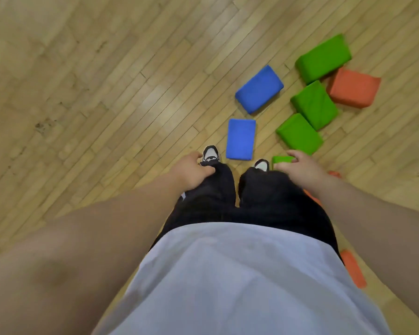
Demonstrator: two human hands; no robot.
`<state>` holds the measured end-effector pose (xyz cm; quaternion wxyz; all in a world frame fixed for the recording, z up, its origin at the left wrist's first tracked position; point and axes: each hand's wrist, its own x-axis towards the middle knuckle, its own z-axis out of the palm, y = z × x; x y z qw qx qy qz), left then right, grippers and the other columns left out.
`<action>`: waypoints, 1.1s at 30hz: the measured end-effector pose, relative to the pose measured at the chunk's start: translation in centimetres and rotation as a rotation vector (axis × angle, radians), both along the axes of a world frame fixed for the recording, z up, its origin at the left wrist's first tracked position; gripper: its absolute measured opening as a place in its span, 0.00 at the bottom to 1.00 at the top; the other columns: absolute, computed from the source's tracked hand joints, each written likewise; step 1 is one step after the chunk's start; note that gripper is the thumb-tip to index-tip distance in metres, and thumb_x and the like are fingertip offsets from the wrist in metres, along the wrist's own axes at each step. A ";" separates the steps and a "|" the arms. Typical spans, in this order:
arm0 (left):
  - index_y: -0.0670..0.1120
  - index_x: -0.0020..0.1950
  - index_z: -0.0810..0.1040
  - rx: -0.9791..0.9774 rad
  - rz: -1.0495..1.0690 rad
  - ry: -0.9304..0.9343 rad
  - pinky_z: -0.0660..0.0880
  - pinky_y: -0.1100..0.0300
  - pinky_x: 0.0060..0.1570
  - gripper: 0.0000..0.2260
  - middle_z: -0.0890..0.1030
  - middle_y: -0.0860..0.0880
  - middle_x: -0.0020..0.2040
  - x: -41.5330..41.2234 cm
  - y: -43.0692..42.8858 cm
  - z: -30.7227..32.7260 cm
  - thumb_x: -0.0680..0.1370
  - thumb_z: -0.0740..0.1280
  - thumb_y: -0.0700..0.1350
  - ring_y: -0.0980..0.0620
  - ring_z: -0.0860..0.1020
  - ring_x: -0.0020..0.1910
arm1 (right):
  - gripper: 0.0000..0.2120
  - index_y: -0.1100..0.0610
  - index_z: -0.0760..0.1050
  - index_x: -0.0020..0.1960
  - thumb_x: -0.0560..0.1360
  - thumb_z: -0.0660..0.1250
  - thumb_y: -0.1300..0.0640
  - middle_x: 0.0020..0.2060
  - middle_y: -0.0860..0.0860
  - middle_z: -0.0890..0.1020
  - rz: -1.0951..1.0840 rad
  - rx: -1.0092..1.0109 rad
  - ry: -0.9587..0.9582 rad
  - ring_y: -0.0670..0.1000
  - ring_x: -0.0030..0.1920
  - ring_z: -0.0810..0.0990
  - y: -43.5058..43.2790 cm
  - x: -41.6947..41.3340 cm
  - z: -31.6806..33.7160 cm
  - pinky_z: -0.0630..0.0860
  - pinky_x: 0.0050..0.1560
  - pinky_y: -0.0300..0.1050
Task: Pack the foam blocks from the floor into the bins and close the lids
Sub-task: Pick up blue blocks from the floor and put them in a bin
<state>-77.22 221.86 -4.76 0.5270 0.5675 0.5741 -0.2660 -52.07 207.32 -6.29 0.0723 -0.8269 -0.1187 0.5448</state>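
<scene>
Nearest green block (281,161) lies on the floor (107,93) just outside the right shoe (261,164), mostly hidden under the right hand (301,169); long axis not readable. Right hand nearer, fingers spread and half bent over it; contact or grip cannot be told. Left hand (191,170) loosely curled against the trouser leg (215,187), holding no block. Count, ahead and rightward: blue blocks (259,89) two, green four, orange blocks (353,88) one whole plus three partly hidden patches

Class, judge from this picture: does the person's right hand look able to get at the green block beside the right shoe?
Probably yes. The right hand is open and overlaps that green block in the view, with nothing seen between them. How high the hand is cannot be told.
</scene>
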 end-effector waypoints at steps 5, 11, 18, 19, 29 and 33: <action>0.49 0.81 0.61 -0.023 -0.065 -0.090 0.71 0.57 0.58 0.33 0.72 0.44 0.74 10.2 3.4 -4.4 0.78 0.70 0.53 0.48 0.76 0.64 | 0.37 0.54 0.66 0.78 0.74 0.75 0.47 0.70 0.56 0.74 -0.040 -0.121 0.039 0.57 0.68 0.74 -0.8 5.4 -3.6 0.69 0.69 0.50; 0.51 0.82 0.56 -0.039 0.052 -0.047 0.73 0.64 0.36 0.34 0.71 0.49 0.59 16.3 4.6 -17.6 0.79 0.69 0.51 0.57 0.75 0.38 | 0.40 0.46 0.63 0.79 0.71 0.75 0.45 0.72 0.55 0.71 -0.003 -0.123 0.069 0.55 0.68 0.74 2.1 10.2 -16.0 0.70 0.70 0.52; 0.53 0.83 0.51 -0.055 0.176 0.063 0.72 0.61 0.47 0.41 0.65 0.47 0.78 16.2 3.5 -42.3 0.77 0.72 0.51 0.52 0.73 0.60 | 0.40 0.44 0.61 0.80 0.72 0.74 0.48 0.73 0.51 0.72 0.137 -0.047 0.065 0.52 0.70 0.74 6.1 10.8 -40.5 0.69 0.68 0.42; 0.52 0.83 0.49 -0.042 0.197 0.060 0.70 0.63 0.50 0.43 0.62 0.48 0.79 16.0 3.4 -45.6 0.77 0.73 0.50 0.52 0.72 0.65 | 0.41 0.43 0.59 0.80 0.72 0.74 0.48 0.74 0.51 0.71 0.154 -0.035 0.071 0.53 0.69 0.74 6.6 10.5 -43.7 0.70 0.67 0.42; 0.74 0.77 0.43 -0.052 0.239 -0.090 0.79 0.49 0.58 0.47 0.76 0.62 0.64 14.2 1.7 -57.1 0.72 0.72 0.51 0.55 0.79 0.59 | 0.40 0.36 0.46 0.81 0.78 0.66 0.52 0.56 0.40 0.74 0.091 0.116 0.024 0.45 0.49 0.77 7.5 7.1 -57.1 0.68 0.44 0.29; 0.77 0.75 0.43 0.033 0.174 -0.069 0.76 0.51 0.61 0.47 0.75 0.57 0.63 15.2 3.5 -53.6 0.71 0.74 0.58 0.53 0.75 0.63 | 0.41 0.34 0.47 0.80 0.77 0.69 0.49 0.61 0.43 0.80 0.066 0.167 0.020 0.47 0.55 0.81 7.9 8.2 -55.3 0.73 0.55 0.37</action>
